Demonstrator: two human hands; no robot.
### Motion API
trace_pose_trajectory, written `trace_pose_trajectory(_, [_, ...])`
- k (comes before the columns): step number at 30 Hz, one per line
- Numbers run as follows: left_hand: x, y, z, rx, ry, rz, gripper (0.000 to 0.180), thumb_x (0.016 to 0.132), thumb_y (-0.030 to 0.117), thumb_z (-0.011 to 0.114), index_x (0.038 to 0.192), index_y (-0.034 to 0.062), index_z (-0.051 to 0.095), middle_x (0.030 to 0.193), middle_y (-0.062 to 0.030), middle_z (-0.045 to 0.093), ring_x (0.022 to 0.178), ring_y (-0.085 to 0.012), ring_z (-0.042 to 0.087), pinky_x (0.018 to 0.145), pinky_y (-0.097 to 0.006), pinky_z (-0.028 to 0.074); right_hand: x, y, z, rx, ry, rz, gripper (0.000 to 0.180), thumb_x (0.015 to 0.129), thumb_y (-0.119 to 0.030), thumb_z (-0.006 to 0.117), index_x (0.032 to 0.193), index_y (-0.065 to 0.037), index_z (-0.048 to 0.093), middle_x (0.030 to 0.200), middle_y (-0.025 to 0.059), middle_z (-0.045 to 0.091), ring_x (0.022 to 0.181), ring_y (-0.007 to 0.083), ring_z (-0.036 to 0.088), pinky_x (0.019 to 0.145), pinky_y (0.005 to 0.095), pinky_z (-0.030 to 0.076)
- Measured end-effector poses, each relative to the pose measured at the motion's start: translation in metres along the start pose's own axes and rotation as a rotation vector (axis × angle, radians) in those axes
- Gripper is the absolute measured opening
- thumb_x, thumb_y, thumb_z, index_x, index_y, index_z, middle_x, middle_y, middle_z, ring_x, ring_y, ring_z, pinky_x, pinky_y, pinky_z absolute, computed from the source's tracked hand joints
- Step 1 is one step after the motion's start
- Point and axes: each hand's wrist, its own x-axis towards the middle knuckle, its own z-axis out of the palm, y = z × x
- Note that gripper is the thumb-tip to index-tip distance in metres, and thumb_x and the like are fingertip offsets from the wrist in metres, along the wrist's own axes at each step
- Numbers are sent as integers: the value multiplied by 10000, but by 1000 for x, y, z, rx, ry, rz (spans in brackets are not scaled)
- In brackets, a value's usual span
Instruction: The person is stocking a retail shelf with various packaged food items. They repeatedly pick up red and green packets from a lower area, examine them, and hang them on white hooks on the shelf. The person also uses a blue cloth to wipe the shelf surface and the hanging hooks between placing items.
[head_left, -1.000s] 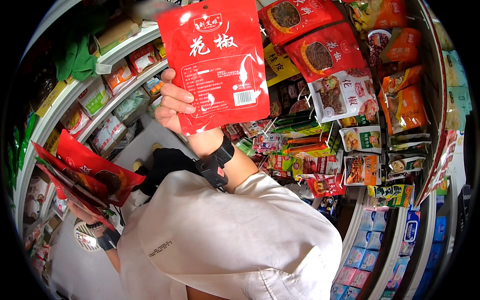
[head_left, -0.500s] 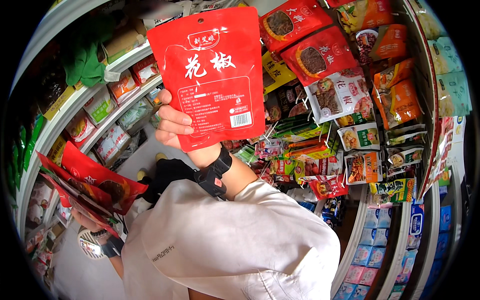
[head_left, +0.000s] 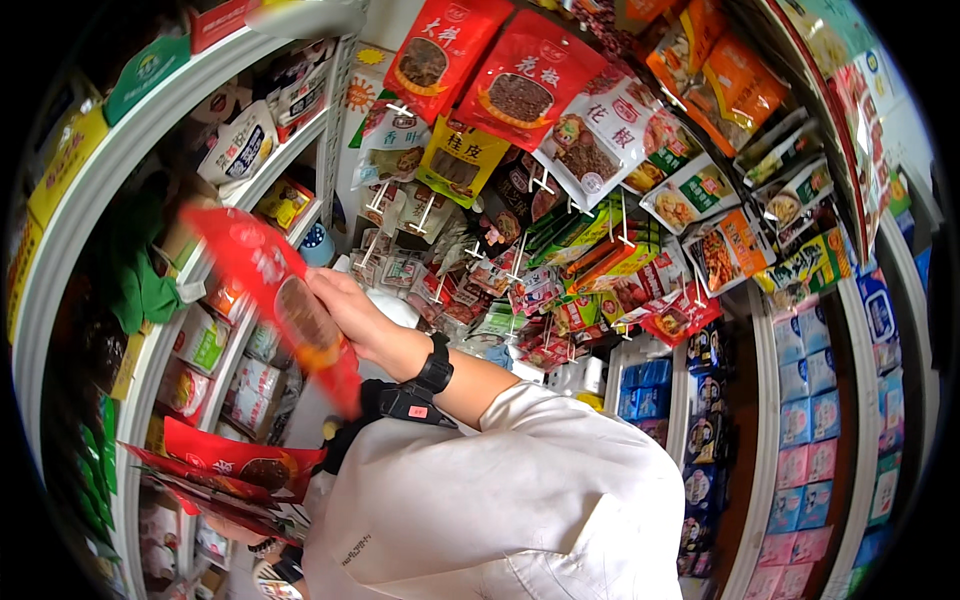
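A red spice packet [head_left: 262,262] with a clear window showing dark contents is gripped at its edge in my right hand [head_left: 348,308]. It tilts and blurs with motion in front of the left shelves. At the lower left, my left hand [head_left: 228,530] holds several red packets [head_left: 240,462] stacked together; its fingers are mostly hidden beneath them. Ahead, two similar red packets hang on the display: one [head_left: 522,85] beside a white packet [head_left: 600,135], another [head_left: 435,58] to its left. A yellow packet [head_left: 462,158] hangs below them.
White curved shelves [head_left: 150,105] with bagged goods rise on the left, a green cloth [head_left: 148,265] draped there. Metal hooks [head_left: 425,215] jut out among the hanging packets. To the right, a shelf holds blue and pink packs [head_left: 800,415].
My right hand has lowered the packet leftward and turned it from its printed back to its windowed front. My view has shifted, showing more of the hanging display. The left hand still holds its stack.
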Motion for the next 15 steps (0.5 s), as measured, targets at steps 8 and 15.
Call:
trace_pose_trajectory(8, [4,-24,61,-99,-71,-175,564,838,448,387,1292,114,382,1280,-102,434,1122,-307,461,930,-475,394,-5,9,-30,-1049,-60,-688,186,882,-205,457,830,-31,496,607,220,515,592,401,534,514,462,410])
trace_pose_trajectory(15, [7,-65,91,163,-514,-54,639,871,539,303,1342,107,293,1287,-84,407,1131,-254,443,943,-415,376,-3,-9,-41,-1102,-99,-695,169,865,-213,482,865,-48,518,570,195,521,552,390,525,513,485,396])
